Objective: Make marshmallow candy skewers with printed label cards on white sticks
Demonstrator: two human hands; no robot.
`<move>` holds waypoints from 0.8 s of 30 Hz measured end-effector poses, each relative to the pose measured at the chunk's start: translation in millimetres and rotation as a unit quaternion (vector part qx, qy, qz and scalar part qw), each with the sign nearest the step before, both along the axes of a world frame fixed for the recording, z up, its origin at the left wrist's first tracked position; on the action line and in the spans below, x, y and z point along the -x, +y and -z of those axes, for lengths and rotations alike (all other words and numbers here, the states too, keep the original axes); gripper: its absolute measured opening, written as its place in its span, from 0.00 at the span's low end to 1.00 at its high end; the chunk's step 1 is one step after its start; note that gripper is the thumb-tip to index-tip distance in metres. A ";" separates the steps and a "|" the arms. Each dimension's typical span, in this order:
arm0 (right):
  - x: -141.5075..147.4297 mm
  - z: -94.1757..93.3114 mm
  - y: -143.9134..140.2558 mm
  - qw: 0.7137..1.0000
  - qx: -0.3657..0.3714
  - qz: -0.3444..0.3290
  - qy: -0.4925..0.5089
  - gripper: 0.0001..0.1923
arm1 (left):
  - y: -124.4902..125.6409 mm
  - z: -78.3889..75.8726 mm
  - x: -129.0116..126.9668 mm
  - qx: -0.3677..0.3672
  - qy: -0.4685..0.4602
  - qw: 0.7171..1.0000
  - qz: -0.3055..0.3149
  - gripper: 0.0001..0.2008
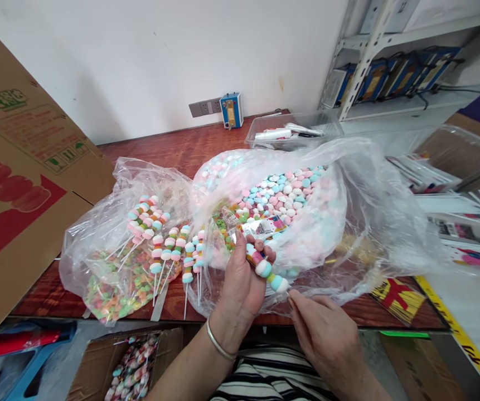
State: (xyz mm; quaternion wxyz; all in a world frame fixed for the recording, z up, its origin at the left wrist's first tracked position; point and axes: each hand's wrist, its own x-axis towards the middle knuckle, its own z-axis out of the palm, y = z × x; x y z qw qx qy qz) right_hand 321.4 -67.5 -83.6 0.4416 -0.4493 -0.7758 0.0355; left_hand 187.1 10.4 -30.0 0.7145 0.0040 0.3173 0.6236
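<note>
Left hand (pixel 242 284) cradling candy skewer (pixel 270 274), printed wrapper (pixel 262 227) above its fingers, right hand (pixel 327 328) pinching the skewer's stick end, clear bag (pixel 367 167) of pastel sweets just beyond, more skewers (pixel 175 242) lying left, carton (pixel 85 365) below table (pixel 160 142).

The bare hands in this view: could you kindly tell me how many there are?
2: the left hand holds the candy skewer at the middle, and the right hand, to its right, pinches the skewer's lower end.

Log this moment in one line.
left hand: holds skewer | right hand: pinches its lower end | other skewers: at left | sweets: in bag ahead
</note>
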 end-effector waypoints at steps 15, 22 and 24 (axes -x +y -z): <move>7.4 -18.3 3.9 0.584 0.579 -0.144 0.550 0.17 | 4.6 12.1 9.7 -0.060 -0.035 0.996 0.061 0.09; -0.6 -4.1 6.0 0.954 0.257 0.009 0.155 0.12 | 2.8 15.4 2.6 -0.007 -0.053 0.996 0.074 0.14; -1.6 -0.7 7.6 0.995 0.090 0.036 0.015 0.08 | 0.3 15.5 -2.6 0.001 -0.040 0.997 0.066 0.16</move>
